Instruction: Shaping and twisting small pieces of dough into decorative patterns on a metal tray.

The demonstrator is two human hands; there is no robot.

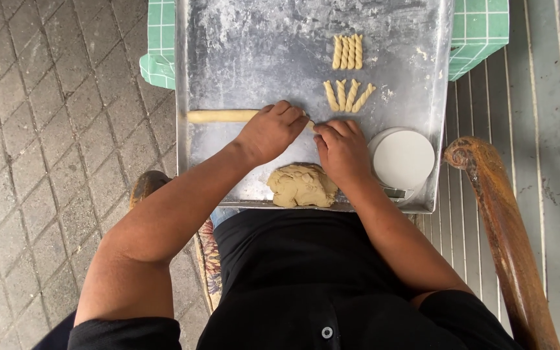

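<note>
A floured metal tray (247,58) lies in front of me. A long rope of pale dough (218,116) stretches across it, and my left hand (270,129) rests palm-down on its right part. My right hand (341,150) pinches the rope's right end with its fingertips. A lump of dough (301,185) sits at the tray's near edge between my wrists. Several short twisted dough pieces lie in two groups farther back, an upper group (347,52) and a lower group (349,95).
A small round white kitchen scale (403,159) stands in the tray's near right corner. A green checked cloth (481,29) lies under the tray. A wooden chair arm (500,220) curves along my right. Grey paving bricks (53,129) lie to the left.
</note>
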